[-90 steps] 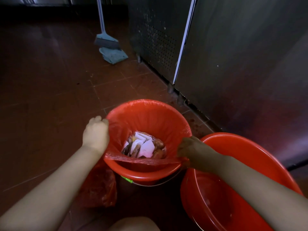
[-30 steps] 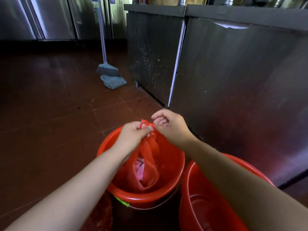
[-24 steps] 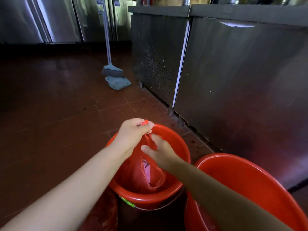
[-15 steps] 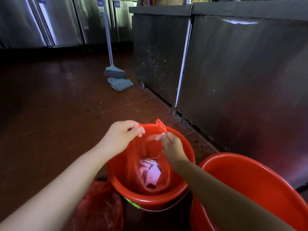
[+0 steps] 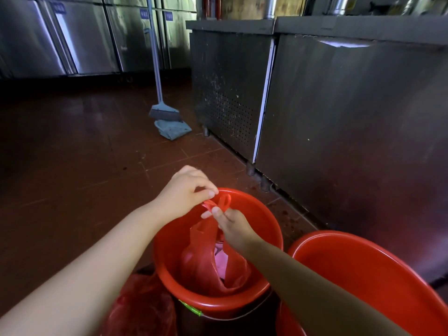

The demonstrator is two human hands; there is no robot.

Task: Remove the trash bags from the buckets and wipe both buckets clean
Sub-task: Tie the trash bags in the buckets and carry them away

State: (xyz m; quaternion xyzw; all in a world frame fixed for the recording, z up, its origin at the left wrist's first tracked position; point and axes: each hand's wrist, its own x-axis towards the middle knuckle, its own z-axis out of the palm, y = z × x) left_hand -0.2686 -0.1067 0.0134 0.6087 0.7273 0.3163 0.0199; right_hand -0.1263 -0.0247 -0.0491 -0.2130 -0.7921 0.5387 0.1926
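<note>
A red bucket stands on the floor in front of me with a red trash bag inside it, paper scraps showing through the bag's mouth. My left hand pinches one of the bag's handle loops above the bucket. Just below and to the right, my right hand grips the other handle, and the two loops meet between my fingers. A second, larger red bucket sits at the lower right, with no bag visible in it.
Another red trash bag lies on the floor left of the bucket. A broom and a grey rag stand further back. Steel cabinets wall off the right side, and steel fridge doors line the back.
The bag's rim came off the bucket edge and was gathered upward. In the last half second my hands moved together again, bringing the two handle loops close above the bucket.
</note>
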